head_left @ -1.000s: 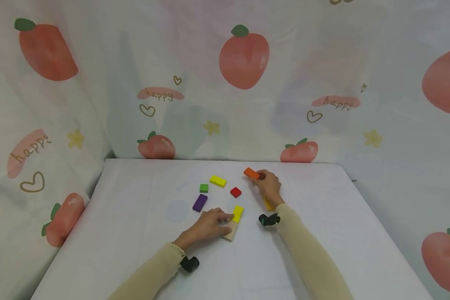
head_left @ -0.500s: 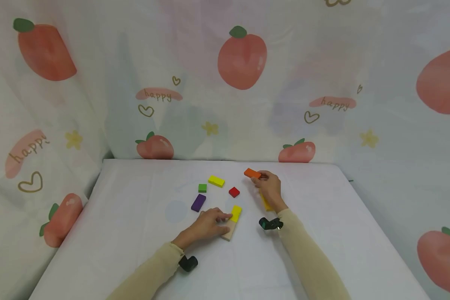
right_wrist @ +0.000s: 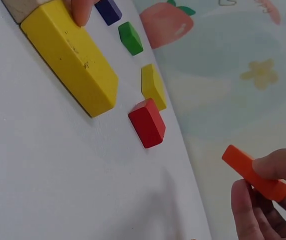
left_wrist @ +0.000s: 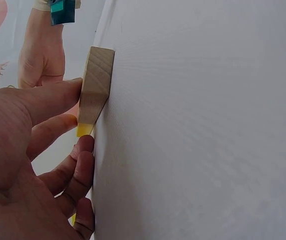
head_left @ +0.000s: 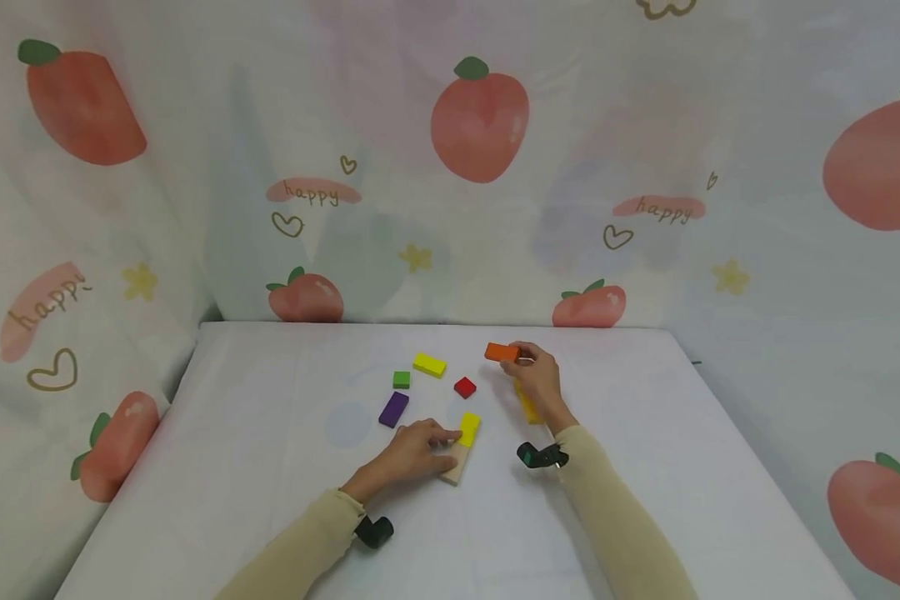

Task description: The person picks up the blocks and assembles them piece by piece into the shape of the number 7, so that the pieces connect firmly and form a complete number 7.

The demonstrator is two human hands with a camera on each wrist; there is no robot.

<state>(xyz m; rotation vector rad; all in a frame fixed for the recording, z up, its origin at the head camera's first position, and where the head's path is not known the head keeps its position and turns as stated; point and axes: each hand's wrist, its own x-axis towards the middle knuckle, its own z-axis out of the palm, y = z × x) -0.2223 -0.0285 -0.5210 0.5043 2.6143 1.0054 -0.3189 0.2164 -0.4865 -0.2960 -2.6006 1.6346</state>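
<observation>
My left hand [head_left: 411, 450] rests over two blocks lying end to end on the table. Its thumb touches the plain wooden block [left_wrist: 96, 80] and its index fingertip the yellow block [right_wrist: 72, 60]; the other fingers are bent down near the tabletop. In my right hand [head_left: 537, 375], thumb and fingers pinch an orange block [right_wrist: 255, 175] above the far part of the table. Below that hand lies a darker yellow block [head_left: 527, 404], partly hidden by it. A small red block [head_left: 465, 387] sits between the two hands, farther back.
Behind the left hand lie a purple block [head_left: 393, 409], a green block [head_left: 401, 380] and another yellow block [head_left: 429, 365]. A fruit-print curtain [head_left: 390, 208] rises at the far edge of the white-covered table [head_left: 270, 450].
The orange block has turned in my right fingers from slanted to nearly level across the head view. My left hand stays on its two blocks; the head view has shifted slightly.
</observation>
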